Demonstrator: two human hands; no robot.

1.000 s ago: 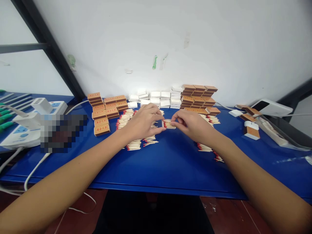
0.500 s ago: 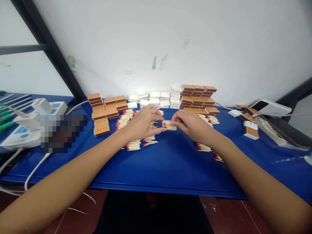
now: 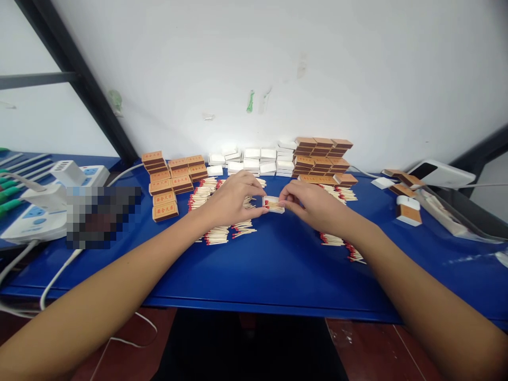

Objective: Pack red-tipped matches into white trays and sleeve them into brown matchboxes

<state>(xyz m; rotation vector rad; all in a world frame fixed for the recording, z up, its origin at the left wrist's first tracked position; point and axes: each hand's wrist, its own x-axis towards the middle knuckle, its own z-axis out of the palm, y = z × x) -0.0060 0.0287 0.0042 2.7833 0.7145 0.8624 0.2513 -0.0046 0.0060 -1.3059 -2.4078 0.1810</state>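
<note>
Hardly anything has moved since the earlier frame: the small white tray [image 3: 273, 208] shifts only slightly, and both hands stay at it. It sits between the hands, above the blue table [image 3: 254, 275] or on it; I cannot tell which. Red-headed matches [image 3: 267, 203] lie inside the tray. At its left end, the left hand [image 3: 240, 197] grips it between thumb and fingers. The right hand [image 3: 307, 200], fingers curled, has its thumb and fingertips at the tray's right end; whether they pinch the tray or matches is unclear. Loose match piles [image 3: 217, 236] spread to either side of the tray. Behind it stand stacked white boxes [image 3: 252, 154]; orange matchboxes [image 3: 322, 162] are piled behind and to its right, others well to its left.
</note>
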